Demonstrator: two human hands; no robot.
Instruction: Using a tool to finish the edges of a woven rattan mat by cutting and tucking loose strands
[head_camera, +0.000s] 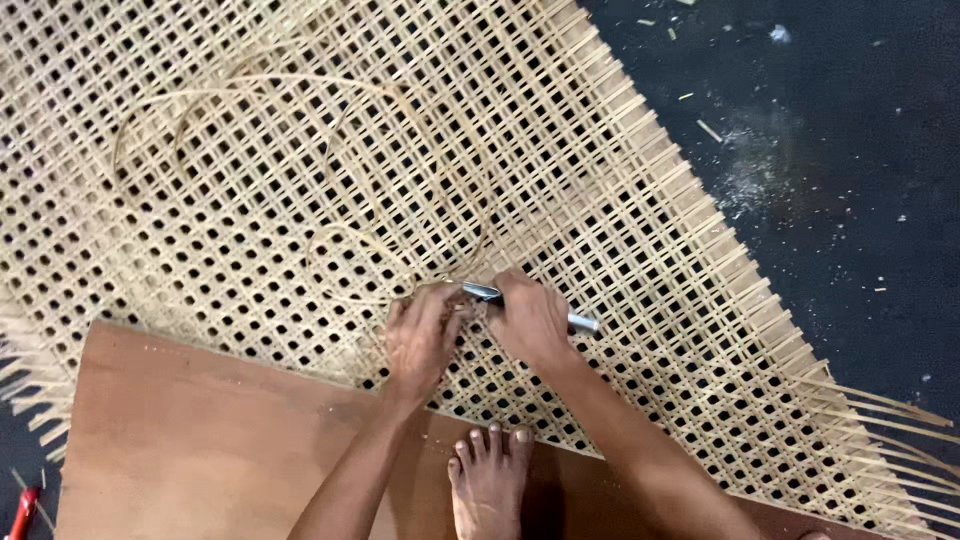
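A large sheet of open-weave cane webbing (300, 180) lies across the floor and over a brown board (190, 430). My right hand (530, 318) grips a slim metal tool (583, 322) that lies across the weave, its tip pointing left. My left hand (420, 335) presses on the webbing right beside that tip, fingers pinching a loose cane strand (340, 235). The strand curls in wide loops over the sheet above my hands. The spot where tool and strand meet is hidden by my fingers.
My bare foot (487, 480) rests on the brown board just below my hands. Dark floor (850, 200) with scattered cane chips lies to the right. Loose strand ends (880, 410) fan out at the sheet's right edge. A red-handled object (22, 512) sits at bottom left.
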